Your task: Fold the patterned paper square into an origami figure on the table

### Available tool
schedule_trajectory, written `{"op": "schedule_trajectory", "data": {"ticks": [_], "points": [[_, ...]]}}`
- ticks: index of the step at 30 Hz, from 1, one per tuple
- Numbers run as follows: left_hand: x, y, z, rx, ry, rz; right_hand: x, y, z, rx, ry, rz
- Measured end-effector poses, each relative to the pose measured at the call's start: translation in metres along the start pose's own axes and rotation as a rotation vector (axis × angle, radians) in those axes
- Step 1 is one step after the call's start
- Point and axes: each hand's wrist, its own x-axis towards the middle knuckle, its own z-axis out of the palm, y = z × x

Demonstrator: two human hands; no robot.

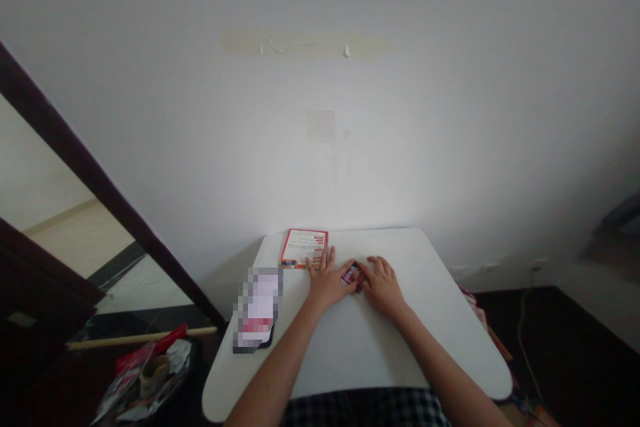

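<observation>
Closest to the camera is the person's black-and-white checked shirt [367,408], and two bare forearms reach forward from it across a white rounded table [360,360]. The left hand [327,283] lies flat and open on the tabletop with its fingers spread. The right hand [383,287] rests beside it, fingers lightly curved, not clenched. Between them, touching the fingers of both, sits a small red-and-white card [351,274]; whether either hand is actually gripping it, I can't tell.

At about 11 o'clock from the hands, just past the left fingertips, a flat red-bordered box [304,248] lies near the table's far edge, its printed face up. Around 9 o'clock, well left of the left hand, lies a dark-edged flat object with a pixelated face [257,307], too blurred to identify.

Off the table at 8 o'clock, a crumpled plastic bag [145,377] sits below a pale wooden stick [140,339]. Papers [477,313] lean by the table's edge at 3 o'clock. A dark-framed mirror [85,147] stands at 10 o'clock, and a white wall [450,113] rises at 12 o'clock, with tape remnants [305,43] on it.
</observation>
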Motion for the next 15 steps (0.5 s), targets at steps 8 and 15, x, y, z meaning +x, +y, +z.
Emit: {"op": "schedule_trajectory", "data": {"ticks": [8, 15], "points": [[-0.001, 0.0, -0.001, 0.043, -0.009, 0.0, -0.007, 0.002, -0.018, -0.094, -0.042, 0.04], [-0.002, 0.002, -0.001, 0.012, 0.023, -0.004, -0.023, 0.015, -0.03, -0.138, -0.02, 0.056]]}}
